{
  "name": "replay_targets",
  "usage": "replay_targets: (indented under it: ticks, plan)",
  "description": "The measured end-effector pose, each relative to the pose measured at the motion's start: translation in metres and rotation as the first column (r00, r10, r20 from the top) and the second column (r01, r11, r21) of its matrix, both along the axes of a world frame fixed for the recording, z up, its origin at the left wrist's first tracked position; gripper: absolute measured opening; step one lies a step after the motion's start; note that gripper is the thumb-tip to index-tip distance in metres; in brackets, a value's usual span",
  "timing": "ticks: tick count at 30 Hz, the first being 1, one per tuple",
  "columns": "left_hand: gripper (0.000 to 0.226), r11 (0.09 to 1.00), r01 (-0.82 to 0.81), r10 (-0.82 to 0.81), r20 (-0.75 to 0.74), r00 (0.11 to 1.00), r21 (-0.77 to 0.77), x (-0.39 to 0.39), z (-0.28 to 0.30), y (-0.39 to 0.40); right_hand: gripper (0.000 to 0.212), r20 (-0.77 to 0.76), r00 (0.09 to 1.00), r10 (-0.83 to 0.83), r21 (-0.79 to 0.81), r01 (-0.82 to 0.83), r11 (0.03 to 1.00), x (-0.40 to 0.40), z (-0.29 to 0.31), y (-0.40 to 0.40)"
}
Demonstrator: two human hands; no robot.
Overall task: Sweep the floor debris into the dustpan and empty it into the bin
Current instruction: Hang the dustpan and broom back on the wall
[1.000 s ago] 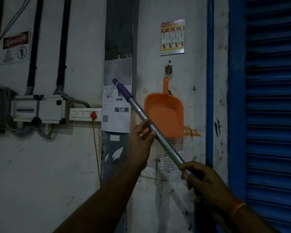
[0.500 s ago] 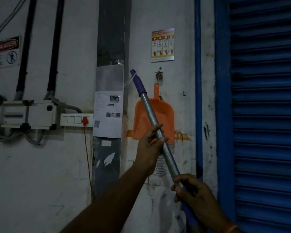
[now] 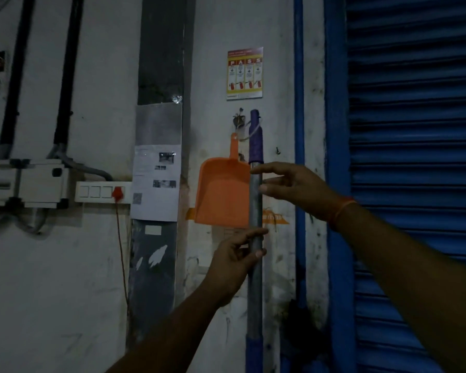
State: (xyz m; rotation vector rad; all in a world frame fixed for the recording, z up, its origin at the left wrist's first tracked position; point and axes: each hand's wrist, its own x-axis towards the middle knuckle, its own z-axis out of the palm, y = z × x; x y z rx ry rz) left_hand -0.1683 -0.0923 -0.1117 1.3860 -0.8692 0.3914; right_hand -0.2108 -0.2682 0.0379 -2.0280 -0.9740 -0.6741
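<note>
My left hand [image 3: 233,261] pinches the upright metal broom handle with purple grip [image 3: 255,211]; right hand [image 3: 293,188] hovers with fingers apart. The orange plastic dustpan [image 3: 222,195] hangs on the wall, probably light and rigid, best taken by its handle.

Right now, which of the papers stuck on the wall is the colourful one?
The PASS poster high above the orange dustpan, printed in red and yellow. The sheet on the grey column to its left is plain white with small grey pictures.

The broom handle [image 3: 255,211] hides the dustpan's [image 3: 222,193] right edge; its lower end leaves the frame.
</note>
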Motion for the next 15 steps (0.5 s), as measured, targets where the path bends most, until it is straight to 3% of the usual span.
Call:
replay_targets:
  ticks: [7,15]
  plan:
    - [0.047,1.000,0.001,-0.001,0.007,1.000,0.001,-0.003,-0.002,0.004,0.039,-0.050,0.998,-0.045,0.041,0.048,0.998,0.026,-0.015,0.014]
    - [0.041,0.996,0.056,-0.055,-0.015,0.998,0.076,-0.009,0.004,0.011,0.031,0.019,0.999,-0.049,0.171,0.045,0.984,0.029,-0.026,0.012]
